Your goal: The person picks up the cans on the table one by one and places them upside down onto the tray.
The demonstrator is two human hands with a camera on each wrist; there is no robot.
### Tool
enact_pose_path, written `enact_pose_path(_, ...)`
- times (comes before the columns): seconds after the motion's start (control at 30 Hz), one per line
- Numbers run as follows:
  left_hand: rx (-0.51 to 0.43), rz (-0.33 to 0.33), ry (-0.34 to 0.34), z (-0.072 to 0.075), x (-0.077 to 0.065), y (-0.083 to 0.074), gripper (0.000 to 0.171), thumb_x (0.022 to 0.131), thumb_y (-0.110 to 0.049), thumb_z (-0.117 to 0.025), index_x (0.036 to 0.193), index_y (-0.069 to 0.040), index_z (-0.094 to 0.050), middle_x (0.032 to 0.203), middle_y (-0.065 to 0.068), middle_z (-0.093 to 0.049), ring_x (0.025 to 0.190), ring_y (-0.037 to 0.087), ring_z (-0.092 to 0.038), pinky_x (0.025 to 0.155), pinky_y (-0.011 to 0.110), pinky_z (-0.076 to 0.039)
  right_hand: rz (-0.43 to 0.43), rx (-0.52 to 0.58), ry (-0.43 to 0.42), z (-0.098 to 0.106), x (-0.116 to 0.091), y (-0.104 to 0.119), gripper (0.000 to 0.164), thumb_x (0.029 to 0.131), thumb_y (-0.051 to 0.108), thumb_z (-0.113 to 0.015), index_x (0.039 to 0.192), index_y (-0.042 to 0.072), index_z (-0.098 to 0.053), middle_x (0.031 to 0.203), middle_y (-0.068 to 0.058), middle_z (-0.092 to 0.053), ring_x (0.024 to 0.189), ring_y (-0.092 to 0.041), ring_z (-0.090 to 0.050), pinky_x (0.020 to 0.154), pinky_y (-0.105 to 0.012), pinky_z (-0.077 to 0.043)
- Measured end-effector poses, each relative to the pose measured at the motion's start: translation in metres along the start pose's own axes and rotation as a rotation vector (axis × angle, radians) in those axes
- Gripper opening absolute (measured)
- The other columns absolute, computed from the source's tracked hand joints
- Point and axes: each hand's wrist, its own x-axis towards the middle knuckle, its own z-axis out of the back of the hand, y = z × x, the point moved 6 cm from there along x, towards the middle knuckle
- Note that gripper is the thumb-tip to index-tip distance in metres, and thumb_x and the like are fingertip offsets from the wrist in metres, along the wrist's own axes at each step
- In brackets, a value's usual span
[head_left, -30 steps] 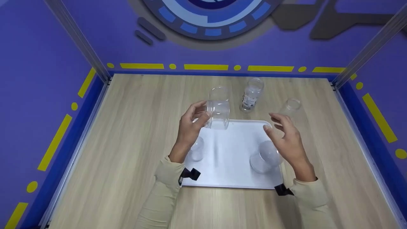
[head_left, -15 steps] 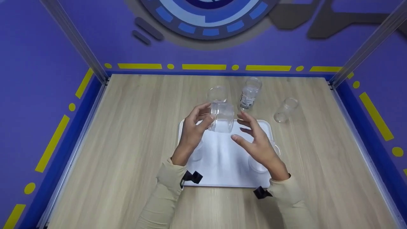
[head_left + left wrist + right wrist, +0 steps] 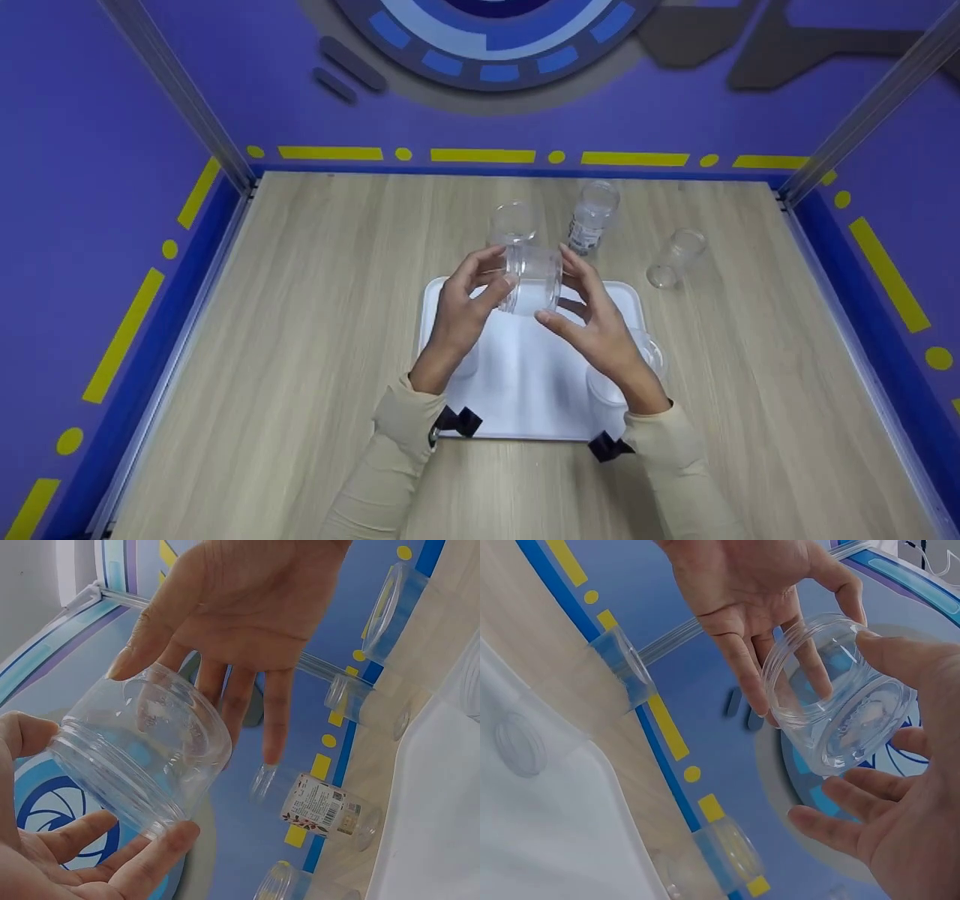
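A wide clear plastic jar [image 3: 534, 281] lies on its side in the air above the white tray [image 3: 525, 405]. My left hand [image 3: 466, 307] grips it round the threaded mouth, thumb on the near side, fingers beyond. At the base end, my right hand [image 3: 596, 322] has its thumb and index finger on opposite sides of the jar, seemingly touching it. The right wrist view shows the thumb against the jar wall and the other fingers spread below the base [image 3: 862, 727]. Nothing is visible inside the jar.
Behind the tray stand another clear jar [image 3: 514, 221], a labelled clear bottle [image 3: 592, 217] and a slim clear container [image 3: 676, 259]. On the tray, a clear container [image 3: 606, 390] is partly hidden by my right wrist, and a small one [image 3: 466, 365] by my left.
My right hand has come in from the right to the jar's base end. My left hand has moved slightly right with the jar, still gripping its mouth.
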Motion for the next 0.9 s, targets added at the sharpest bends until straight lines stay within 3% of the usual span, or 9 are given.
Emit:
enact_pose_path(0.4, -0.001, 0.022, 0.037, 0.0, -0.002, 0.0, 0.062, 0.099, -0.04, -0.062, 0.151, -0.007, -0.053, 0.143, 0.013, -0.06, 0.127, 0.024, -0.063, 0.098, 0.043, -0.056, 0.02, 0.114, -0.007, 0.0, 0.006, 0.002, 0.089, 0.088, -0.001, -0.082, 0.163, 0.007, -0.034, 0.154, -0.017, -0.046, 0.139, -0.03, -0.05, 0.111, -0.04, -0.048)
enact_pose_path(0.67, -0.01, 0.009, 0.056, 0.003, 0.0, 0.0, 0.063, 0.099, -0.039, -0.063, 0.152, -0.005, -0.054, 0.142, 0.013, -0.061, 0.126, 0.024, -0.063, 0.099, 0.044, -0.056, 0.034, 0.113, -0.013, -0.001, 0.008, 0.004, 0.089, 0.086, -0.004, -0.083, 0.161, 0.004, -0.036, 0.154, -0.015, -0.047, 0.138, -0.03, -0.05, 0.112, -0.039, -0.047)
enact_pose_path(0.9, 0.052, 0.001, 0.039, 0.01, 0.001, 0.002, 0.06, 0.1, -0.04, -0.063, 0.15, -0.007, -0.056, 0.143, 0.01, -0.061, 0.128, 0.024, -0.061, 0.105, 0.045, -0.051, 0.043, 0.126, -0.014, 0.0, 0.012, 0.004, 0.088, 0.086, -0.004, -0.084, 0.161, 0.002, -0.037, 0.153, -0.015, -0.049, 0.137, -0.031, -0.051, 0.11, -0.04, -0.048)
